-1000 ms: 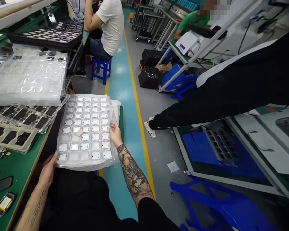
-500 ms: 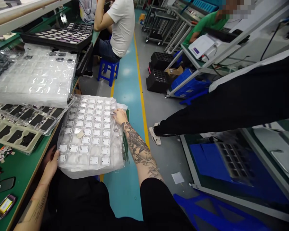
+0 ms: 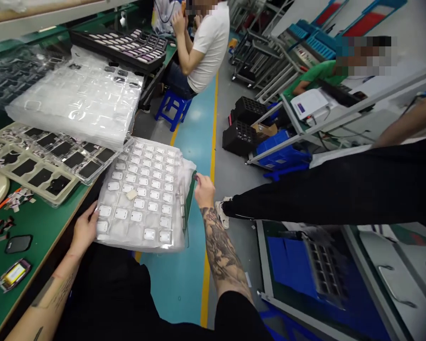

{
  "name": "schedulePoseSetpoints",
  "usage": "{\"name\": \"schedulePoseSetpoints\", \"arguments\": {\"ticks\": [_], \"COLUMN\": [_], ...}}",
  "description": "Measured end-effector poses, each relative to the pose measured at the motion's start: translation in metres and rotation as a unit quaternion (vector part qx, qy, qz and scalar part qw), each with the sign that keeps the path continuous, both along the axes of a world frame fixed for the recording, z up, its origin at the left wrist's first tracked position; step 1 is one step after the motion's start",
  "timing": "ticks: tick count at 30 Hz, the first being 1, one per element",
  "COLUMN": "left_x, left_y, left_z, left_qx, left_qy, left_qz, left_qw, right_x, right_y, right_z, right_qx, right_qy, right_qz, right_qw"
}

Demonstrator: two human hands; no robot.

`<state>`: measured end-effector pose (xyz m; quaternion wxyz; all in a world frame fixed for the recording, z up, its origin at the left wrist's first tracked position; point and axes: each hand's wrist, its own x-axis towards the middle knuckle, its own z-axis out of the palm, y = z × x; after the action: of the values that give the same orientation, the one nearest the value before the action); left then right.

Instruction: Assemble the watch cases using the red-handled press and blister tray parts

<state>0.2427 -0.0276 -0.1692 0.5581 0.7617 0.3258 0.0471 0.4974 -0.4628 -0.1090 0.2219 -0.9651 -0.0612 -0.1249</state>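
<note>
The clear plastic tray [image 3: 142, 194] of white pieces juts past the green desk [image 3: 39, 213] over the teal floor; the left hand [image 3: 85, 227] grips its near-left edge; the right hand [image 3: 204, 190] is pinched closed at its right edge, though on what I cannot tell; a loose beige piece [image 3: 131, 194] lies on the tray; beyond the tray sits a stack of clear trays [image 3: 74, 99]; left of it lie beige trays [image 3: 31, 170] with black pieces; far beyond it, a seated person [image 3: 206, 52] uses a blue stool [image 3: 173, 110]; right of it stretches a black-trousered leg [image 3: 323, 201].
</note>
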Motion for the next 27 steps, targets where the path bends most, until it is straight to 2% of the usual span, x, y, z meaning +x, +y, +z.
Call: {"name": "schedulePoseSetpoints", "arguments": {"ticks": [2,4,7,8,11,13,15,17,19,22,25,27], "left_x": [-0.003,-0.005,-0.016,-0.025,-0.07,-0.108,-0.141,-0.162,-0.17,-0.168,-0.168,-0.173], "left_y": [-0.017,-0.031,-0.037,-0.036,-0.036,-0.037,-0.031,-0.014,0.007,0.029,0.032,0.029], "left_z": [0.003,0.007,0.019,0.028,0.068,0.102,0.131,0.147,0.151,0.146,0.145,0.149], "left_qx": [0.031,0.065,0.116,0.133,0.163,0.192,0.313,0.413,0.459,0.464,0.428,0.349], "left_qy": [-0.003,-0.007,0.003,0.005,-0.024,-0.07,-0.121,-0.093,-0.002,0.081,0.023,-0.064], "left_qz": [-0.029,-0.054,-0.071,-0.067,-0.079,-0.094,-0.054,0.018,0.046,0.017,0.044,0.102], "left_qw": [0.999,0.996,0.991,0.989,0.983,0.974,0.94,0.906,0.887,0.882,0.902,0.929], "right_x": [-0.029,-0.059,-0.098,-0.11,-0.146,-0.169,-0.188,-0.201,-0.207,-0.212,-0.216,-0.221], "right_y": [0.003,0.02,0.068,0.089,0.162,0.211,0.255,0.294,0.325,0.358,0.375,0.38], "right_z": [0.008,0.017,0.035,0.042,0.065,0.074,0.076,0.074,0.074,0.078,0.085,0.089], "right_qx": [0.05,0.11,0.258,0.277,0.329,0.374,0.39,0.387,0.386,0.39,0.388,0.389], "right_qy": [-0.023,-0.035,-0.079,-0.089,-0.019,0.068,0.144,0.2,0.238,0.257,0.241,0.239], "right_qz": [-0.021,-0.018,-0.009,0.007,0.094,0.18,0.275,0.357,0.413,0.46,0.482,0.491], "right_qw": [0.998,0.993,0.963,0.957,0.939,0.907,0.867,0.826,0.789,0.755,0.748,0.742]}}
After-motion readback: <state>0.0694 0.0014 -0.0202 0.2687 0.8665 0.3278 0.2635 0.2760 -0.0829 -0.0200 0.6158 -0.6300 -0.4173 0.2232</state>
